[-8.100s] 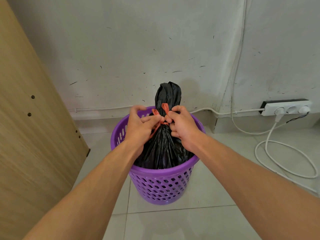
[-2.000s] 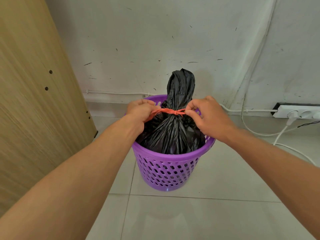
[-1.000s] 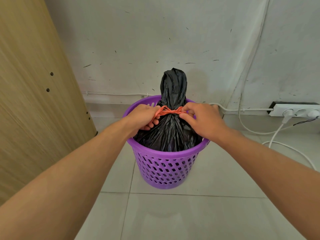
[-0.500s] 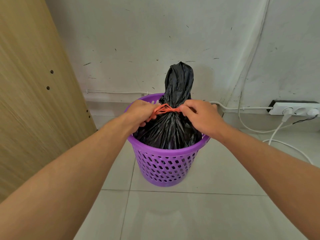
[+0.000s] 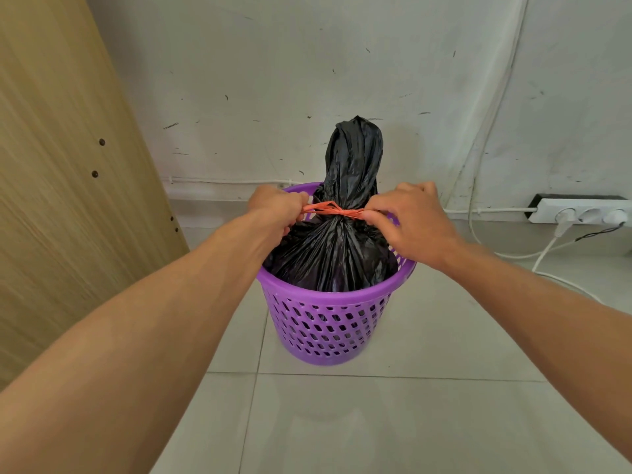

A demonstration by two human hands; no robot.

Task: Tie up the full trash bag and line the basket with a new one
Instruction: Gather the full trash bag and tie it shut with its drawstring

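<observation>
A full black trash bag [image 5: 337, 248] stands in a purple perforated basket [image 5: 330, 325] on the tiled floor. Its gathered neck rises above the rim. An orange drawstring [image 5: 331, 210] is wrapped tight around that neck. My left hand [image 5: 275, 213] grips the string's left end in a fist. My right hand [image 5: 410, 222] pinches the right end between thumb and fingers. The string runs taut and level between both hands. No new bag is in view.
A wooden panel [image 5: 65, 186] leans close on the left. The white wall stands just behind the basket. A white power strip [image 5: 581, 213] with plugs sits at the right by the wall, and white cables [image 5: 547, 254] trail over the floor there.
Both hands have drawn apart sideways, stretching the orange string straight across the bag's neck. The knot looks tighter than half a second ago. The basket has not moved.
</observation>
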